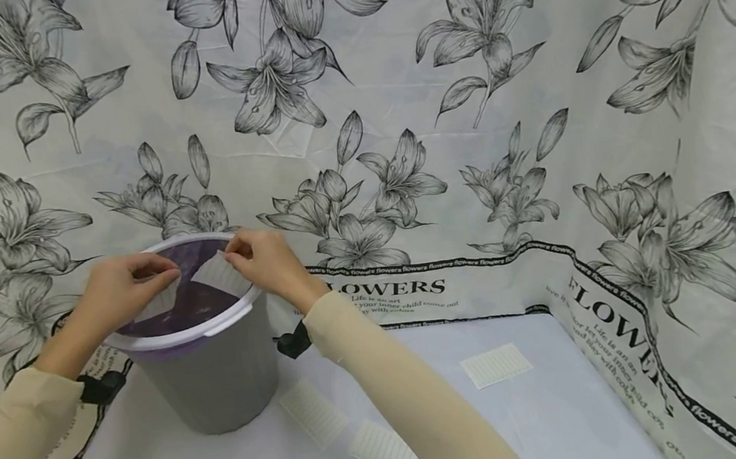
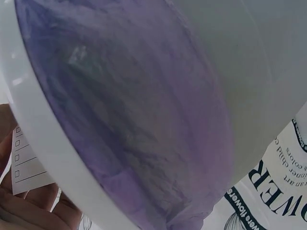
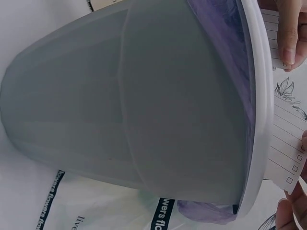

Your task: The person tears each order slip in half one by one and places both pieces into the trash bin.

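Observation:
A grey bin (image 1: 217, 385) with a white rim (image 1: 180, 336) and a purple bag liner (image 1: 200, 306) stands at the left of the table. Over its mouth my left hand (image 1: 127, 288) pinches a piece of lined checklist paper (image 1: 163, 301) between thumb and fingers. Opposite it, my right hand (image 1: 269, 262) pinches another piece of the same paper (image 1: 222, 275) by its upper corner. The two pieces hang apart. Small checkboxes show on the right piece (image 3: 287, 148) in the right wrist view, where one edge looks uneven.
Two lined paper sheets (image 1: 313, 413) (image 1: 389, 455) lie right of the bin, partly near my right forearm. A third sheet (image 1: 496, 365) lies farther right on the white table (image 1: 506, 428). A flower-printed cloth (image 1: 391, 87) hangs behind.

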Demonstrator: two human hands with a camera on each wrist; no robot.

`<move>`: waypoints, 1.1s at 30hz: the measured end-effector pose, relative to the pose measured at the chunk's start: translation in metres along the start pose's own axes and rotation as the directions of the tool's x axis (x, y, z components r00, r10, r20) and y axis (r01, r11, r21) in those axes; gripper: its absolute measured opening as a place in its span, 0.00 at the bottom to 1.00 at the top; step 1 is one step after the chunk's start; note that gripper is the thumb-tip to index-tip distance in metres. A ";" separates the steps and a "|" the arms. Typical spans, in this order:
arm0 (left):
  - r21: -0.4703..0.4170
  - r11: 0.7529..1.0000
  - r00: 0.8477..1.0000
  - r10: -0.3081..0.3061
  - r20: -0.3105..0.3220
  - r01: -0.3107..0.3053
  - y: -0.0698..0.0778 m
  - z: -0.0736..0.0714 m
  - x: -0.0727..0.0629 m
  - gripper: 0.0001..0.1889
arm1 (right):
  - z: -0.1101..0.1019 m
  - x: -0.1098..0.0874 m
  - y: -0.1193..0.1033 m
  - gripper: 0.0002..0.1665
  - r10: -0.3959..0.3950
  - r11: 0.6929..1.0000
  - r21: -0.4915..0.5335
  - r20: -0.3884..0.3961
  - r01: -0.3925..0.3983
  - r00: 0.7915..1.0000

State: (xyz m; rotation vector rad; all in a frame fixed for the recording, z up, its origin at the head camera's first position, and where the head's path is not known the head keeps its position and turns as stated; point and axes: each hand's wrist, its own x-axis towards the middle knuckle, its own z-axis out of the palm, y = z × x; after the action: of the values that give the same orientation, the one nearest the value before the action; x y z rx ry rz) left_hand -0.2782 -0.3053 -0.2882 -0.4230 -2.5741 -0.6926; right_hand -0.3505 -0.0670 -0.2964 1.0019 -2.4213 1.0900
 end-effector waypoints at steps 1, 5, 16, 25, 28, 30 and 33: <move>0.000 1.000 1.000 -0.003 0.003 0.003 0.000 0.000 0.001 0.12 | -0.001 0.000 0.000 0.08 0.003 1.000 -0.005 0.000 -0.003 1.000; 0.001 1.000 1.000 -0.021 0.021 0.021 -0.001 0.001 0.002 0.12 | -0.001 0.000 0.002 0.08 0.000 1.000 -0.020 0.010 0.000 1.000; 0.013 0.997 0.988 -0.072 0.139 0.071 -0.004 0.002 0.004 0.22 | 0.001 -0.002 0.005 0.16 0.012 0.999 -0.033 0.067 -0.010 0.998; 0.116 0.991 0.976 -0.089 0.197 0.067 0.005 -0.002 -0.001 0.32 | -0.013 -0.018 0.014 0.29 -0.001 0.992 -0.122 0.165 0.021 0.986; 0.118 0.993 0.976 -0.046 0.211 0.021 0.017 -0.004 -0.008 0.35 | -0.026 -0.032 0.020 0.31 -0.025 0.989 -0.140 0.191 0.053 0.981; 0.131 0.991 0.979 0.001 0.202 -0.028 0.025 -0.005 -0.013 0.37 | -0.037 -0.042 0.026 0.32 -0.055 0.984 -0.157 0.194 0.087 0.979; 0.180 0.977 0.986 0.091 0.143 -0.117 0.034 -0.004 -0.021 0.39 | -0.052 -0.059 0.034 0.35 -0.096 0.973 -0.189 0.194 0.133 0.976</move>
State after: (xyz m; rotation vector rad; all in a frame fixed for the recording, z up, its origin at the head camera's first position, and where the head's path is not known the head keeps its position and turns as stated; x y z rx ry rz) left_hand -0.2457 -0.2828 -0.2813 -0.5546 -2.6892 -0.3923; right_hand -0.3330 0.0162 -0.3109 1.2030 -2.5177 0.7249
